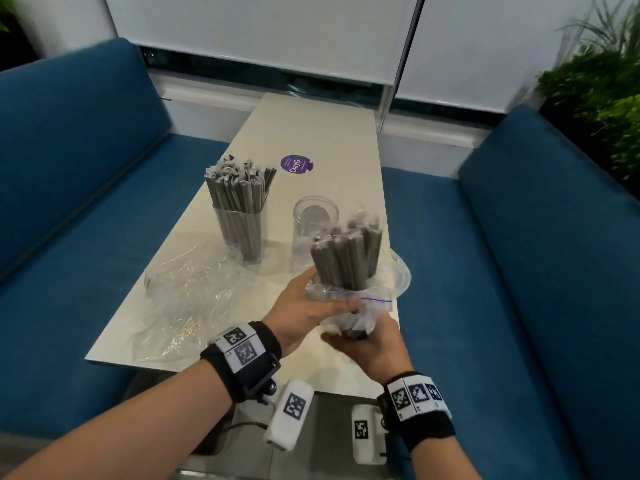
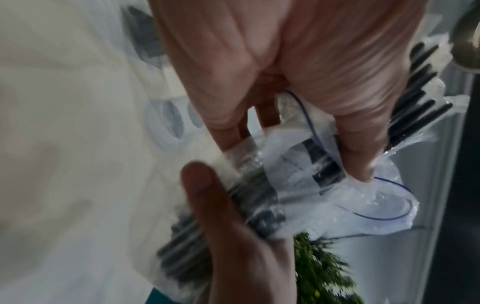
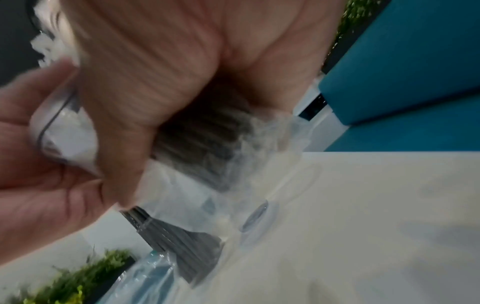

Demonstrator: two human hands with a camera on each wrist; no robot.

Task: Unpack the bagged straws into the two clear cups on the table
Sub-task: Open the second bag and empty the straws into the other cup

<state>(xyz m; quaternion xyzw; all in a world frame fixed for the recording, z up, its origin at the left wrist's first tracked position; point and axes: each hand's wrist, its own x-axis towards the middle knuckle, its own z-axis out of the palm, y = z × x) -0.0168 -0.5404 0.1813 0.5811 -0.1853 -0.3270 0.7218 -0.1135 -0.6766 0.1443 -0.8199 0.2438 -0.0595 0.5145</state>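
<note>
While the far cup (image 1: pixel 239 233) by the table's (image 1: pixel 332 133) left edge stands full, the left hand (image 1: pixel 304 306) and right hand (image 1: pixel 367 344) strip a zip bag (image 1: pixel 381 289) off the straws (image 1: pixel 346 258) near the right edge. Left wrist: the thumb pinches the bag. Right wrist: fingers wrap the bundle's foot. Next, I'd judge, free them into the empty cup (image 1: pixel 313 216).

Thin, glossy, crinkled clear plastic bag (image 1: pixel 363 292) around matt dark grey straws (image 1: pixel 349 258); smooth transparent plastic cups (image 1: pixel 313 230); polished cream stone-look table (image 1: pixel 329 140); matt blue woven cloth sofa seats (image 1: pixel 554 237); black cloth wristbands (image 1: pixel 242 362).
</note>
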